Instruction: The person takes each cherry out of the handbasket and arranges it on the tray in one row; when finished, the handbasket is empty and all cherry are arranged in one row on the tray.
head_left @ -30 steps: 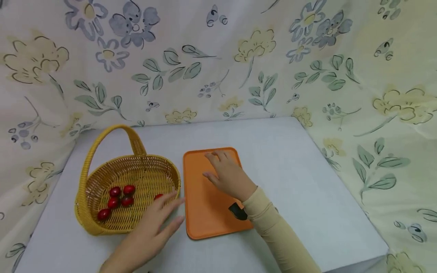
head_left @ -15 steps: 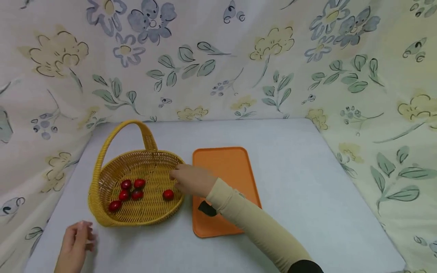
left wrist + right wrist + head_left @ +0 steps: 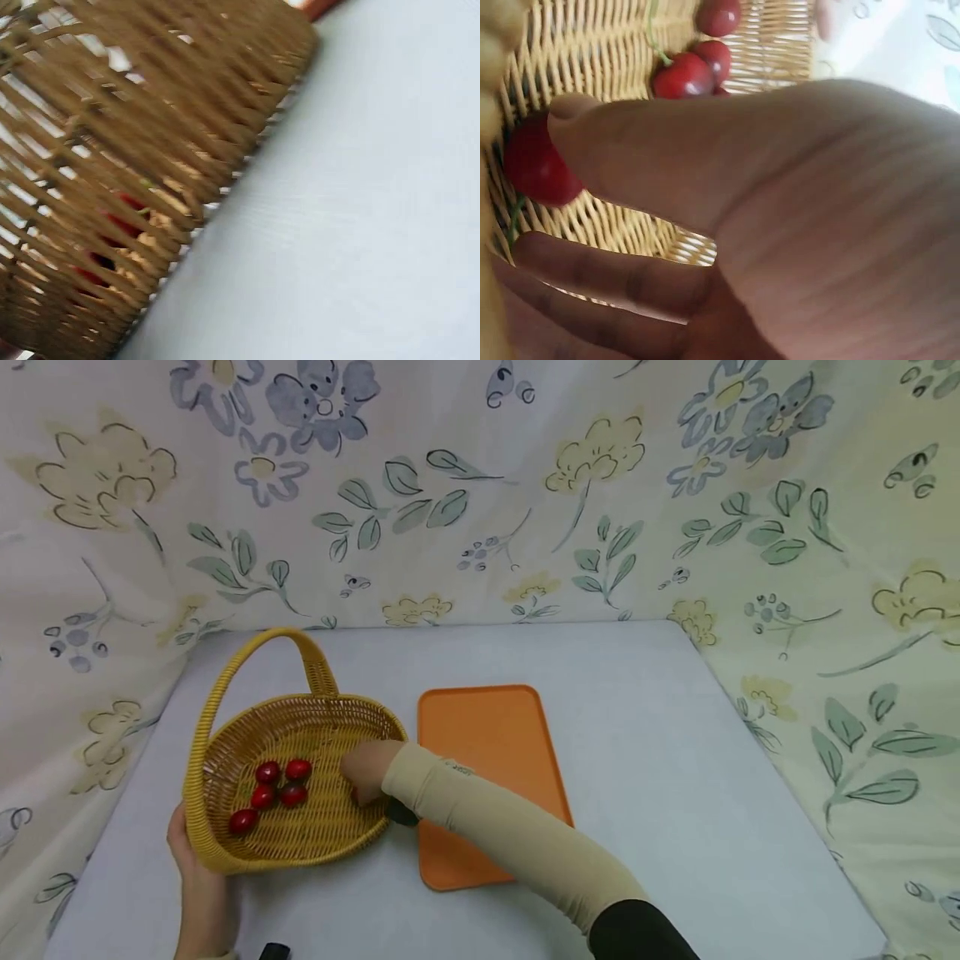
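Observation:
A yellow wicker basket (image 3: 322, 843) with a tall arched handle (image 3: 225, 681) stands on the left of the table. Several red cherries (image 3: 264, 797) lie inside it, grouped on its left side. My right hand (image 3: 369, 767) reaches over the right rim into the basket. In the right wrist view its thumb lies against a single cherry (image 3: 536, 165) with a green stem, and its other fingers stretch out below the fruit. My left hand (image 3: 201, 868) touches the basket's outer left side near the handle's base. The wicker hides most of its fingers; the left wrist view shows the woven wall (image 3: 150, 112).
An orange tray (image 3: 483, 727) lies just right of the basket, partly under the right forearm. The white-covered table (image 3: 637, 735) extends to the right. Floral cloth (image 3: 480, 527) hangs behind and at the sides.
The right hand came from over the tray and went down into the basket onto the lone cherry. The left hand swung out left, then came against the basket's left side.

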The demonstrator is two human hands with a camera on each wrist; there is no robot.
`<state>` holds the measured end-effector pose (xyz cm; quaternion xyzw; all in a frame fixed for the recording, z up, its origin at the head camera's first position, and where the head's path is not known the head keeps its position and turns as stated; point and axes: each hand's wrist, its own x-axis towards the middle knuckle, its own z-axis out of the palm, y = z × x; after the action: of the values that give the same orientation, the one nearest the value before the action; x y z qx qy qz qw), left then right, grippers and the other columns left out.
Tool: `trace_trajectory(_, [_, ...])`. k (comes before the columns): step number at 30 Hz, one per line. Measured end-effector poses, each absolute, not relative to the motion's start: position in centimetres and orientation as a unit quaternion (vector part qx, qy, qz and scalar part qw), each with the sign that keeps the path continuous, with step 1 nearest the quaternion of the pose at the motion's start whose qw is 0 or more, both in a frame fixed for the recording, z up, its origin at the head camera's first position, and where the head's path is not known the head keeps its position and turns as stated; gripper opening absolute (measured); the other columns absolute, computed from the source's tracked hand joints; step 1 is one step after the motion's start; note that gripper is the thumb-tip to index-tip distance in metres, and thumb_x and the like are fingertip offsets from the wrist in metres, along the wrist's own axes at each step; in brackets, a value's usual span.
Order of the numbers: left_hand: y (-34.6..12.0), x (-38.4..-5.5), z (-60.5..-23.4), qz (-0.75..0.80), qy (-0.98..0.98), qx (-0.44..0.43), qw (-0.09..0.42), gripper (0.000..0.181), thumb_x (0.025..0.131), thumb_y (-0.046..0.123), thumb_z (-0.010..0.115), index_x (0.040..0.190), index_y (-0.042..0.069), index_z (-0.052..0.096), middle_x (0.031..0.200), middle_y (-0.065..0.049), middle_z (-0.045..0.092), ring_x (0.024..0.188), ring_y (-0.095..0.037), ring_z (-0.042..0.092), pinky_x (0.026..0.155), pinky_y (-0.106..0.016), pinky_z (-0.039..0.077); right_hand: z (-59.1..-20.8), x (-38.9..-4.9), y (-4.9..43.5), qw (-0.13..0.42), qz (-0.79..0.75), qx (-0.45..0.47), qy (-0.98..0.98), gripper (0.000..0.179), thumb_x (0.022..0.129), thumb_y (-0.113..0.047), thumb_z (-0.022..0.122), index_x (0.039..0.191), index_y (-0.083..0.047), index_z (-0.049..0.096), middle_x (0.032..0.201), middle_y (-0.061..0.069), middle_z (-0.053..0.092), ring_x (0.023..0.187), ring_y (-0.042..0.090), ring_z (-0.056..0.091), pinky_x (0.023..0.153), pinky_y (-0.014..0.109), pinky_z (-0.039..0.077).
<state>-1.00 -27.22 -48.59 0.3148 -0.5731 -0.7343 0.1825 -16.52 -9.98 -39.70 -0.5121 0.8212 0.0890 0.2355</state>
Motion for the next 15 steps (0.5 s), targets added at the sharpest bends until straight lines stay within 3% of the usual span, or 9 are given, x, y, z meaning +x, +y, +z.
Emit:
trace_trajectory(3, [-26.8, -1.0, -48.8, -0.685, -0.619, 0.345, 0.17, 0.051, 0.101, 0.046, 0.034, 0.143, 0.041, 0.004, 0.147, 0.017, 0.014, 0.14, -0.001, 0.01, 0.115, -0.021, 0.005, -40.1, -16.3, -10.4, 0.236, 0.109, -0.504, 0.824, 0.015, 0.09, -0.016, 0.06, 0.076, -0.017, 0.054, 0.076, -0.007, 0.05, 0.068, 0.008, 0.039, 0.059, 0.02, 0.033])
trace_trajectory(7, [-26.7, -1.1, -49.2, -0.689, -0.618, 0.326, 0.194, 0.049, 0.102, 0.042, 0.035, 0.143, 0.037, 0.01, 0.147, 0.014, 0.018, 0.14, -0.003, 0.012, 0.115, -0.021, 0.005, -40.7, -16.1, -10.5, 0.229, 0.123, -0.498, 0.827, 0.014, 0.093, -0.014, 0.056, 0.079, -0.017, 0.057, 0.08, -0.007, 0.055, 0.069, 0.008, 0.04, 0.06, 0.02, 0.035])
trace_trajectory(13, [-26.9, -0.3, -49.3, -0.687, -0.613, 0.316, 0.231, 0.045, 0.103, 0.03, 0.037, 0.144, 0.031, 0.018, 0.146, 0.011, 0.021, 0.138, -0.004, 0.017, 0.111, -0.016, 0.012, -38.9, -16.3, -9.1, 0.191, 0.036, -0.549, 0.813, 0.004, 0.093, -0.018, 0.06, 0.096, -0.018, 0.063, 0.088, -0.008, 0.06, 0.077, 0.004, 0.048, 0.068, 0.017, 0.039])
trace_trajectory(15, [-27.2, -0.3, -49.3, -0.7, -0.587, 0.328, 0.24, 0.04, 0.103, 0.026, 0.037, 0.14, 0.029, 0.025, 0.143, 0.012, 0.026, 0.134, -0.002, 0.024, 0.107, -0.014, 0.02, -37.6, -16.6, -7.6, 0.175, -0.015, -0.553, 0.815, 0.015, 0.094, -0.022, 0.059, 0.108, -0.019, 0.063, 0.096, -0.006, 0.06, 0.083, 0.005, 0.05, 0.072, 0.017, 0.04])
